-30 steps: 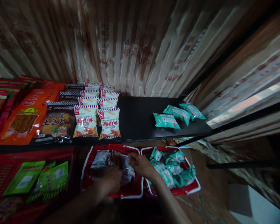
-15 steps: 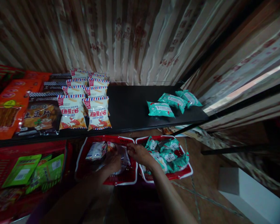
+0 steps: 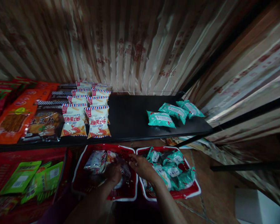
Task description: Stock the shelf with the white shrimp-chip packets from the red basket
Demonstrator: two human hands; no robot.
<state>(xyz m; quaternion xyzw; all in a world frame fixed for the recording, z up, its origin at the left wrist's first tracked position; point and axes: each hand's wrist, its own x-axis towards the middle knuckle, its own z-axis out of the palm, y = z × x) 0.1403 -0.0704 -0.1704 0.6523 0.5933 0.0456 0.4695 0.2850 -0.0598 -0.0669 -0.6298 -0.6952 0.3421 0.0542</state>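
Observation:
My left hand (image 3: 114, 173) reaches into the middle red basket (image 3: 136, 183), among white snack bags (image 3: 95, 161) with striped edges. Its fingers are dark and smeared, so its grip is unclear. A bag (image 3: 125, 170) lies just right of those fingers. My right hand (image 3: 142, 166), with a ring on one finger, comes over the rim between the two baskets. Its bent fingers are a little apart and point left toward that bag; nothing shows in them. Several teal snack bags (image 3: 174, 170) fill the right red basket (image 3: 193, 191) beside this hand.
Above the baskets runs a black shelf (image 3: 128, 115). On it stand rows of white shrimp-snack bags (image 3: 98, 122), black packs (image 3: 45, 121), orange packs (image 3: 16, 119) and three teal bags (image 3: 161, 119). Green packs (image 3: 21, 177) lie in the left basket. A white box (image 3: 254, 203) sits on the floor.
The whole view has shifted, so shelf and baskets appear lower. My right hand stays by the basket rim and my left hand stays inside the middle basket. The shelf bags have not moved.

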